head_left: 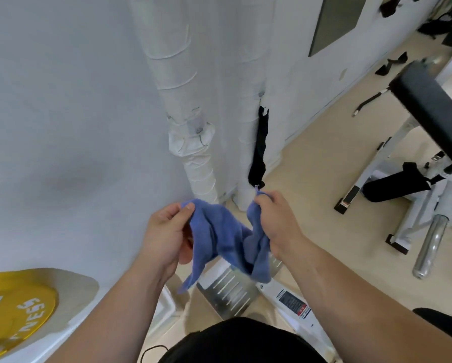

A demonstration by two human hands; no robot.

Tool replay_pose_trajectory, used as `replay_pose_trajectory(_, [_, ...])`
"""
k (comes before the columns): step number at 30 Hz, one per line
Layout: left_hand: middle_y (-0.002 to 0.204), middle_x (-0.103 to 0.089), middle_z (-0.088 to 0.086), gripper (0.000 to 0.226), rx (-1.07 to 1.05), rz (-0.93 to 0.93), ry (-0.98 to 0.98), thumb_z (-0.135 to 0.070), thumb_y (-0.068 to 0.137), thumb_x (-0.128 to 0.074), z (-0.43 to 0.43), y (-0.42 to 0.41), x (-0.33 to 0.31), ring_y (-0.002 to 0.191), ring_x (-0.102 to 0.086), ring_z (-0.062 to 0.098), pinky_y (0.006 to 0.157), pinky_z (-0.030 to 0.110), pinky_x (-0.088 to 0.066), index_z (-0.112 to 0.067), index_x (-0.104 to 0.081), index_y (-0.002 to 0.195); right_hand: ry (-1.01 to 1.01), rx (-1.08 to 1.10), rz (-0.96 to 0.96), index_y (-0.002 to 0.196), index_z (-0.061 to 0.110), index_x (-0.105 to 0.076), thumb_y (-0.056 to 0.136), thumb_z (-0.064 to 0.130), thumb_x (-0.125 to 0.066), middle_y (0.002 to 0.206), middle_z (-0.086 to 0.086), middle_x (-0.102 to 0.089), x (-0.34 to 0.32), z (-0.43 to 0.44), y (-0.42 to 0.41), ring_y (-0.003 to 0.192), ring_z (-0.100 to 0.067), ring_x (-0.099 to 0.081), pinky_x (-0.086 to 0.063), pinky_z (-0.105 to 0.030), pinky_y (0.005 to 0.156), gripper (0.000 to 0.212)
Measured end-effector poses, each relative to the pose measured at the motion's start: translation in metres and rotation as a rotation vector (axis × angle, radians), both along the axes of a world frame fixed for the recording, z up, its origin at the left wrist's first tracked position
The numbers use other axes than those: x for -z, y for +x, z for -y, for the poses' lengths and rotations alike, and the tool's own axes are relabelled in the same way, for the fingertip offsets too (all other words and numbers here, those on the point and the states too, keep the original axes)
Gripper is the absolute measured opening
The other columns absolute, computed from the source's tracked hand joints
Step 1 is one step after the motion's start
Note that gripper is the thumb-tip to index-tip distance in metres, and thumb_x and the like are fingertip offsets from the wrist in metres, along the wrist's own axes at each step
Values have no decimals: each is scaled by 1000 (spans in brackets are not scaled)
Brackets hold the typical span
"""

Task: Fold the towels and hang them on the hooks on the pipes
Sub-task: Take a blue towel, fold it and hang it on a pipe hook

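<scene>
A blue towel (pixel 221 237) hangs crumpled between my two hands at chest height. My left hand (pixel 167 231) pinches its left top edge with thumb and fingers. My right hand (pixel 277 221) grips the right top corner, where a small loop sticks up. Straight ahead stand two white wrapped pipes, the left pipe (pixel 177 87) and the right pipe (pixel 248 100). A black towel (pixel 260 148) hangs from a hook (pixel 261 96) on the right pipe. A small hook (pixel 197 128) sits at the left pipe's joint with nothing on it.
A white wall fills the left. A yellow weight plate (pixel 15 310) lies at lower left. A white gym bench frame (pixel 415 205) with a black pad (pixel 434 106) and a chrome bar (pixel 429 244) stands at right on beige floor. A ridged metal footplate (pixel 230 289) lies below the towel.
</scene>
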State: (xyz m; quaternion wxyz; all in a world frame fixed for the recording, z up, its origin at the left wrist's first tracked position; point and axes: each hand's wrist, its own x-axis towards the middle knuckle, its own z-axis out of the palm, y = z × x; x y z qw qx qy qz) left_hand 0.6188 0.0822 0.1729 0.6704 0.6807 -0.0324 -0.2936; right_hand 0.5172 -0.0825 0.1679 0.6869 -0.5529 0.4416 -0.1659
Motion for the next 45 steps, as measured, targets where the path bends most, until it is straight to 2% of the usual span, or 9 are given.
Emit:
replay_pose_trajectory(7, [70, -66, 10, 25, 72, 80, 32, -15, 102, -58, 65, -34, -17, 62, -58, 20, 51, 25, -46, -1, -73, 86, -211, -131, 153, 89, 10, -62, 99, 17, -61, 66, 9, -63, -10, 15, -4, 66, 0, -60, -51, -19, 72, 12])
replay_pose_trajectory(12, [67, -53, 19, 27, 4, 180, 84, -15, 101, -59, 81, -30, -26, 62, -44, 26, 51, 29, -35, 6, -70, 87, 374, -362, 451, 118, 0, -69, 106, 10, -43, 114, -9, -76, -25, 24, -11, 112, -16, -70, -57, -29, 95, 31])
replay_pose_trajectory(16, [71, -61, 26, 25, 52, 193, 99, -17, 99, -62, 84, -27, -27, 66, -52, 24, 60, 36, -43, 2, -75, 88, -115, -419, 382, 111, 22, -73, 102, 5, -52, 98, -8, -78, -11, 40, -10, 99, -24, -73, -59, -42, 92, 28])
replay_pose_trajectory(23, [61, -66, -2, 22, 87, 177, 65, -13, 99, -61, 91, -32, -28, 54, -54, 4, 52, 17, -43, 0, -79, 97, -370, -410, 354, 100, 26, -72, 89, 9, -73, 78, 12, -65, -1, 54, -3, 68, -4, -61, -50, -18, 67, 21])
replay_pose_trajectory(27, [67, -64, 15, 25, 85, 177, 48, -16, 100, -59, 93, -31, -31, 63, -53, 18, 58, 27, -42, -4, -80, 91, -549, -414, 316, 95, 26, -71, 86, 14, -76, 98, 6, -56, 2, 61, 3, 81, -14, -60, -49, -16, 70, 16])
replay_pose_trajectory(32, [80, -51, 47, 34, 102, 228, -15, -31, 96, -60, 90, -28, -28, 64, -46, 59, 55, 65, -39, -2, -77, 90, -639, -422, 339, 89, 19, -70, 84, 11, -78, 95, 4, -58, -1, 65, 8, 84, -9, -62, -47, -12, 73, 11])
replay_pose_trajectory(36, [76, -53, 45, 18, 96, 303, 74, -16, 94, -68, 88, -25, -29, 62, -49, 64, 53, 55, -44, -2, -75, 85, -718, -444, 381, 89, 14, -67, 87, 15, -74, 93, 7, -59, 0, 65, 12, 88, -11, -62, -48, -17, 78, 8])
replay_pose_trajectory(42, [75, -59, 38, 21, 75, 343, 125, -14, 101, -60, 85, -9, -30, 59, -54, 31, 57, 45, -44, -1, -71, 89, -728, -718, 345, 93, 17, -64, 89, 37, -67, 89, 4, -65, 24, 83, 25, 89, -19, -60, -48, -41, 84, 21])
replay_pose_trajectory(45, [76, -64, 15, 20, 45, 400, 96, -14, 101, -60, 80, 2, -36, 69, -57, 19, 64, 32, -48, 0, -69, 90, -833, -844, 282, 88, 24, -64, 86, 41, -69, 96, 9, -64, 43, 97, 33, 95, -16, -57, -44, -42, 93, 17])
